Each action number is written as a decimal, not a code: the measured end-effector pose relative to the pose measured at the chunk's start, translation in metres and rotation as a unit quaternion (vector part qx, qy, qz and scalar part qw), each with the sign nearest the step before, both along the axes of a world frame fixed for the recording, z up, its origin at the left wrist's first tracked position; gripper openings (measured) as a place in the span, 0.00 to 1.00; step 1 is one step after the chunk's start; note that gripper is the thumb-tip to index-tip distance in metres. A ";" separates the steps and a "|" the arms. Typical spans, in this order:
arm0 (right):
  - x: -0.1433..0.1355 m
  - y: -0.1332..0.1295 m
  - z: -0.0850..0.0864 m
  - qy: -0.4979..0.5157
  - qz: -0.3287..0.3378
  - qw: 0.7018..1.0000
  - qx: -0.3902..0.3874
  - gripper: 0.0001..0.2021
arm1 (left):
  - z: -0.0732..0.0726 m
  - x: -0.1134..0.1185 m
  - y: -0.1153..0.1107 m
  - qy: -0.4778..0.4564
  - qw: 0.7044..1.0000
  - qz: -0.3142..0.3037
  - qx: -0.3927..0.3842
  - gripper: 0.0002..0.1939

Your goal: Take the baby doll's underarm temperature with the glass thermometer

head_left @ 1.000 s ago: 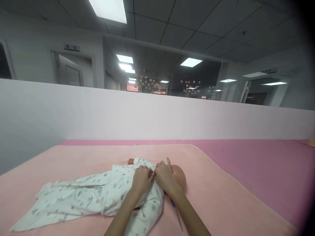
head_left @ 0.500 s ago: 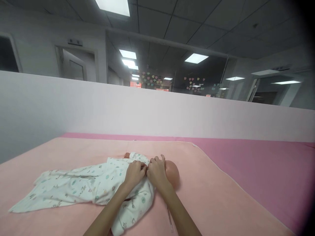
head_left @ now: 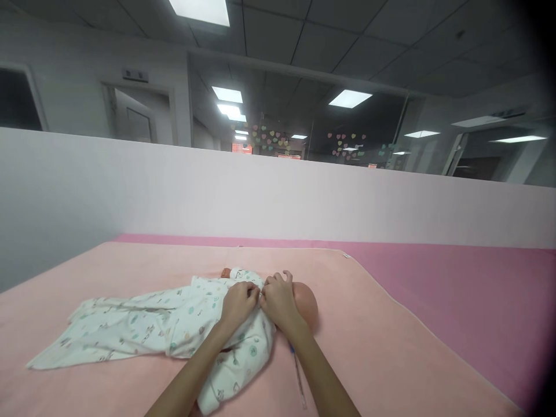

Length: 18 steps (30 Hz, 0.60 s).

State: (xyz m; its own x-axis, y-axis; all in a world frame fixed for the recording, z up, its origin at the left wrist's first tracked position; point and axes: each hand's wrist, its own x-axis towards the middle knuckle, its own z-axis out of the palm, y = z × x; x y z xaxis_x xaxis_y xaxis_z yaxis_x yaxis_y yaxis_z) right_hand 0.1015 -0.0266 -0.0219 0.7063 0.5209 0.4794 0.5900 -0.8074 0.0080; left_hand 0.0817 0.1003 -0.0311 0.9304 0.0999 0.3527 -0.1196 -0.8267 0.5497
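Observation:
A baby doll (head_left: 306, 307) lies on its back with its head to the right, dressed in white baby clothes (head_left: 186, 315) with a small print. My left hand (head_left: 240, 301) is closed at the neckline, its fingertips pinched on the clothing. Right beside it, my right hand (head_left: 278, 298) is closed at the collar near the doll's chin, covering the face. Whatever small part of the collar sits between the fingertips is hidden. Under my right forearm lies a thin clear stick with a blue end, perhaps a thermometer (head_left: 299, 379).
A peach blanket (head_left: 391, 347) covers most of the pink mat (head_left: 469, 295). Behind it runs a low white wall (head_left: 278, 197). Beyond that stand a glass partition with heart stickers and a doorway (head_left: 139, 116).
The view has shifted slightly. Both hands stay at the doll's neckline with barely any finger movement. More of the thin stick's blue end shows beside my right forearm.

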 end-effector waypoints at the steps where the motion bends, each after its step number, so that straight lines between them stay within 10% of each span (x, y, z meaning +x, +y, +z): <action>1: 0.000 -0.001 0.001 0.002 0.004 1.000 0.001 0.10 | -0.001 0.000 0.000 -0.003 1.000 0.002 0.004 0.14; 18: 0.003 -0.010 0.000 0.006 0.045 0.999 0.009 0.12 | -0.007 0.007 0.008 -0.025 0.997 -0.069 0.017 0.14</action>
State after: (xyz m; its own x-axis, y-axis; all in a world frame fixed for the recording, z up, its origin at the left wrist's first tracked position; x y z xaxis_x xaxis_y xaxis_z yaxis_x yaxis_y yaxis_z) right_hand 0.1050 -0.0369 -0.0222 0.6619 0.5747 0.4813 0.6609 -0.7504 -0.0129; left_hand 0.0887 0.1084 -0.0381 0.9157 -0.0406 0.3999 -0.2603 -0.8181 0.5129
